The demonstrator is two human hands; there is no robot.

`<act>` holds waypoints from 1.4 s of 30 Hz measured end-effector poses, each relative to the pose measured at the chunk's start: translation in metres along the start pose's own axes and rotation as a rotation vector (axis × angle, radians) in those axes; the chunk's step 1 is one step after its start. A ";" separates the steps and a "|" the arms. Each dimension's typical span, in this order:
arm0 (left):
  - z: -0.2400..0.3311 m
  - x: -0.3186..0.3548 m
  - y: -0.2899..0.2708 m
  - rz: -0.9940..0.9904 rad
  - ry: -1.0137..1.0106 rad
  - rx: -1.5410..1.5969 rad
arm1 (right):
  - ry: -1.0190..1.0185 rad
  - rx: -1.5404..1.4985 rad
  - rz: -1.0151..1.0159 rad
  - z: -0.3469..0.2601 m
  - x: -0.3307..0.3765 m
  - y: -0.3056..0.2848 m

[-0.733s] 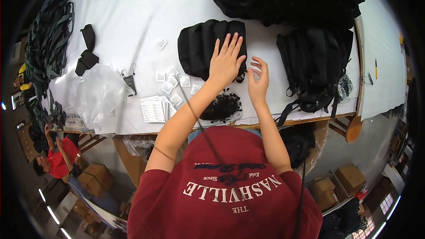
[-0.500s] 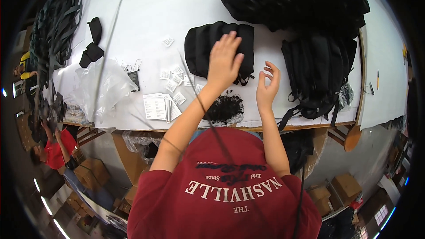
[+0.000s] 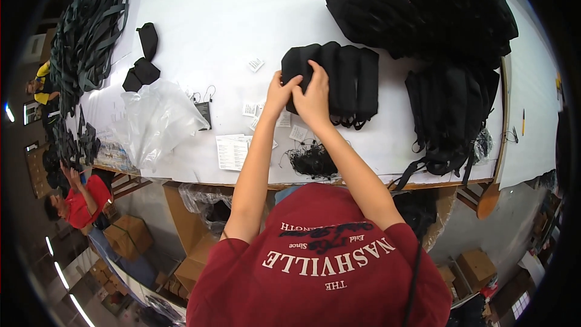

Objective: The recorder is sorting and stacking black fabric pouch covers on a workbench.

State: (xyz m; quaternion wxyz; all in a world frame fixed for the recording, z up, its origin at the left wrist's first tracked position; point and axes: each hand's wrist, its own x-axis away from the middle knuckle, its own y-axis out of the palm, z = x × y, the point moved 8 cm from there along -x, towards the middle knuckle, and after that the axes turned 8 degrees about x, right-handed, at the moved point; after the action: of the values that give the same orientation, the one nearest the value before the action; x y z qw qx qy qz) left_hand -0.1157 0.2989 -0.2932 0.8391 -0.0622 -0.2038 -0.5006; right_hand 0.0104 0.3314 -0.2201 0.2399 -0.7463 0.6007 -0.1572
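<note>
A row of black fabric pouches (image 3: pixel 352 82) lies overlapped on the white table, with short cords poking out at its near edge. Both hands are at the row's left end. My left hand (image 3: pixel 281 93) curls round the left edge of the endmost pouch, thumb pointing right. Close beside it, my right hand (image 3: pixel 313 95) has its fingers bent over the same pouch's upper face. Just below sits a tangle of thin black strings (image 3: pixel 311 161). Small white labels (image 3: pixel 283 120) are scattered left of the pouches, near a stack of printed white cards (image 3: pixel 232 152).
A big heap of black bags (image 3: pixel 423 6) fills the far right, with black backpacks (image 3: pixel 451 115) nearer. A clear plastic bag (image 3: pixel 157 124), black pieces (image 3: pixel 143 72) and dark straps (image 3: pixel 91 36) lie leftward. A pen (image 3: pixel 523 122) rests at far right. Another person (image 3: pixel 88 203) is off to the left.
My left hand has gone from lying flat on the pouches to their left edge. The right hand has come over from the right side to join it. The whole view has shifted slightly.
</note>
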 end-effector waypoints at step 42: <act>0.066 0.044 0.063 -0.056 0.502 -0.742 | 0.007 -0.566 -0.191 0.052 0.012 -0.020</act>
State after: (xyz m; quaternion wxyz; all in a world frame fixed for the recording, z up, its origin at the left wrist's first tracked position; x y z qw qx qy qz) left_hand -0.0615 0.3140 -0.2096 0.7696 -0.2297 0.1979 -0.5619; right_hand 0.0566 0.3316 -0.2528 0.0042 -0.8361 0.5485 -0.0080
